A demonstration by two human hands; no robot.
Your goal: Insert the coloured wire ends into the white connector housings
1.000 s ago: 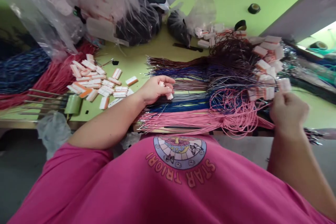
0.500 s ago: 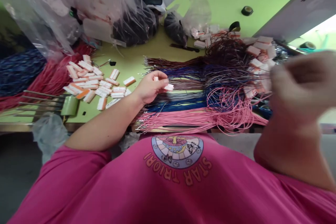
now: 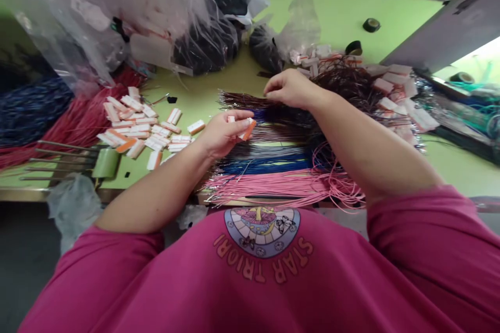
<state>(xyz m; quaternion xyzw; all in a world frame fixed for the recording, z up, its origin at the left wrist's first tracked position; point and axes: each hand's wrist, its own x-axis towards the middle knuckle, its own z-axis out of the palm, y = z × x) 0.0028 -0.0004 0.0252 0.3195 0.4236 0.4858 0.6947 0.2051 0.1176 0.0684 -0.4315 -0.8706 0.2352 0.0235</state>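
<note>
My left hand point(image 3: 226, 134) is closed around a small white and orange plastic connector point(image 3: 248, 129), held between thumb and fingers above the wires. My right hand point(image 3: 289, 88) reaches over the dark brown wires point(image 3: 242, 100) with its fingers curled down and close together; whether a wire is between them is hidden. Under and beside both hands lie bundles of blue wires point(image 3: 269, 163), grey wires point(image 3: 273, 151) and pink wires point(image 3: 265, 184), their metal-tipped ends pointing left.
Many loose white and orange connectors point(image 3: 156, 138) lie left of my left hand. A green cylinder with metal rods point(image 3: 106, 162) sits at the front left edge. Plastic bags point(image 3: 207, 36) stand behind. Tape rolls point(image 3: 371, 25) and more connectors point(image 3: 394, 80) are at the right.
My right hand has swung in from the far right to the brown wires. The connector in my left hand has turned, and its orange side now shows.
</note>
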